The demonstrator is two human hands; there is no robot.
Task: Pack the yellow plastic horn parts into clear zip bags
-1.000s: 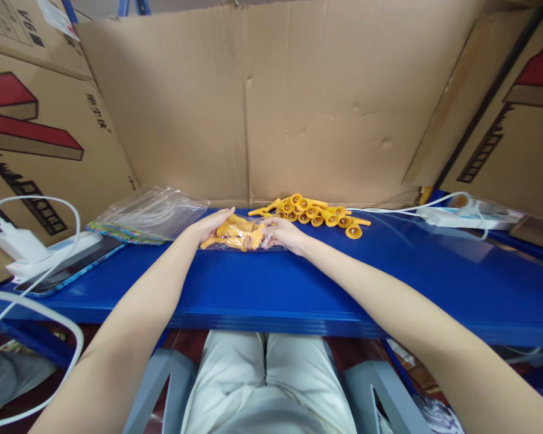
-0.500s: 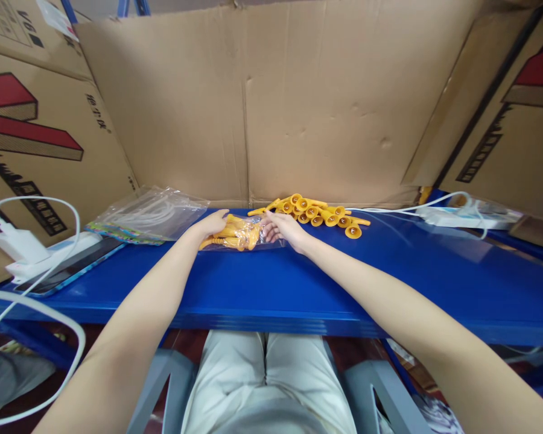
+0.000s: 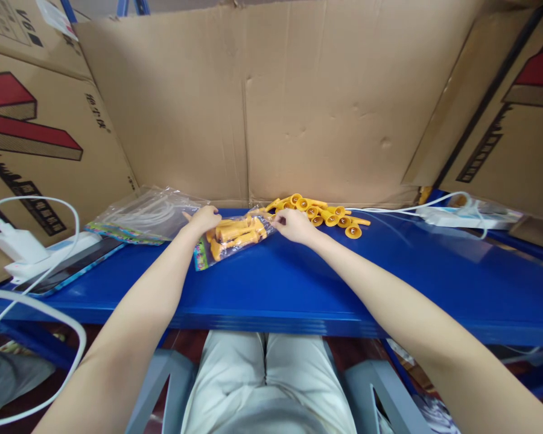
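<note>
Head view: the left hand (image 3: pixel 203 218) and right hand (image 3: pixel 292 225) pinch opposite ends of the clear bag (image 3: pixel 232 236) of yellow pieces between them, apparently closing it; next likely calls for pressing its open edge shut.

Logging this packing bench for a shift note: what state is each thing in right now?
Filled bag: holds yellow pieces, lying tilted on the blue shelf.
Left hand: gripping the bag's far left corner.
Right hand: pinching the bag's right end.
Loose yellow pieces: heaped, unbagged.
Empty bags: stacked flat.
Charger: cable attached.
</note>
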